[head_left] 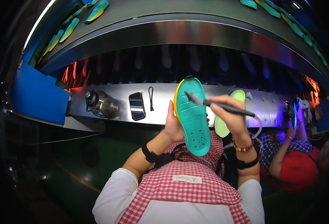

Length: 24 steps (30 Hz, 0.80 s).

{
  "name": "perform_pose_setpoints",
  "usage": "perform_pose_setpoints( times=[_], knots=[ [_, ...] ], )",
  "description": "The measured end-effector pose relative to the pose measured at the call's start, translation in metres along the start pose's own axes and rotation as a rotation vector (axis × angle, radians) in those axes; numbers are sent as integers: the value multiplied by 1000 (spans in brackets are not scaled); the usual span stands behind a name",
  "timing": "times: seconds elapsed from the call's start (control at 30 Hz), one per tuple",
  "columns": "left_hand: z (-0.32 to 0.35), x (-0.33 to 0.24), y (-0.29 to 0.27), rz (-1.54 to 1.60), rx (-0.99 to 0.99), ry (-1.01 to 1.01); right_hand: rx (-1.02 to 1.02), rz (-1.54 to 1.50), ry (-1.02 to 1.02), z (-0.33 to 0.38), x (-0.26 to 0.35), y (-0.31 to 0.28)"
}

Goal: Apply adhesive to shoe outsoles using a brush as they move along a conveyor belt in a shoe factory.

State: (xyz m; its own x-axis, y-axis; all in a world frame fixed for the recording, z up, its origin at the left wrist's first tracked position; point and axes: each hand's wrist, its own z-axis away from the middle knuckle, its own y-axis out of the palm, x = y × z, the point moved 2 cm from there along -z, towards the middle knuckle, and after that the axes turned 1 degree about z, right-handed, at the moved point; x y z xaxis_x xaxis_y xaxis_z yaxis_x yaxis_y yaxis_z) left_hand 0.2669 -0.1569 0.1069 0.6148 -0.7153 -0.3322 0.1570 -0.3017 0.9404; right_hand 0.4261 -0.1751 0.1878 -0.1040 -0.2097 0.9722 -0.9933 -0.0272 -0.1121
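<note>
My left hand [174, 126] grips a teal shoe sole [195, 121] with a yellow side edge and a black tip, its inner face turned up toward me. The fingers go behind the sole and are mostly hidden. In my right hand [231, 118] is a black-handled brush [224, 107], with a pale hose [260, 126] running from its rear end. The dark bristles lie over the sole's upper half, seemingly touching it. Beyond my right hand a pale green sole [221, 127] rests on the metal bench, partly covered by that hand.
On the metal bench [123, 95] stand a dark bottle [101, 104], a phone [137, 106] and a black strap [151, 99]. Above runs a conveyor belt [179, 9] carrying several teal soles [97, 11]. At right, a co-worker in a red garment [299, 170] handles something dark.
</note>
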Motion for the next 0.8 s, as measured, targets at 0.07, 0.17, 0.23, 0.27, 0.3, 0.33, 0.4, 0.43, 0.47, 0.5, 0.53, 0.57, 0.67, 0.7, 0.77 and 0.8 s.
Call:
perform_pose_setpoints(
  times=[0.07,0.17,0.23,0.27,0.3,0.33,0.4,0.43,0.47,0.5,0.53,0.57,0.67,0.7,0.77,0.8],
  knots=[
    [-7,6,-1,96,-79,40,13,29,12,-4,0,7],
    [-7,-7,-4,157,-31,166,310,85,-149,10,11,22],
    [-5,-10,10,94,-150,93,401,-49,-104,15,19,17],
    [-5,-10,16,97,-159,94,250,-65,-17,14,19,11],
    [-7,-12,22,102,-194,128,100,-77,66,9,18,5],
    [-8,-14,24,108,-228,161,114,-18,72,4,15,4],
    [-9,-21,22,-16,-110,212,247,27,-99,14,16,9],
    [-10,-25,24,-140,14,258,374,77,-271,16,19,13],
    [-10,-27,23,-113,-162,269,471,77,-338,16,26,11],
    [-10,-26,25,-113,-169,270,415,10,-336,20,30,8],
    [-11,-30,27,-145,-168,357,287,99,-375,19,29,4],
    [-11,-32,30,-178,-166,443,159,187,-412,15,29,-2],
    [-9,-41,34,-186,-147,539,264,236,-418,20,23,5],
    [-6,-46,35,-172,-117,615,367,207,-394,25,25,9],
    [-7,-57,36,-180,-100,663,463,111,-371,25,27,3],
    [-7,-57,37,-178,-144,660,329,159,-393,24,26,-3]
  ],
)
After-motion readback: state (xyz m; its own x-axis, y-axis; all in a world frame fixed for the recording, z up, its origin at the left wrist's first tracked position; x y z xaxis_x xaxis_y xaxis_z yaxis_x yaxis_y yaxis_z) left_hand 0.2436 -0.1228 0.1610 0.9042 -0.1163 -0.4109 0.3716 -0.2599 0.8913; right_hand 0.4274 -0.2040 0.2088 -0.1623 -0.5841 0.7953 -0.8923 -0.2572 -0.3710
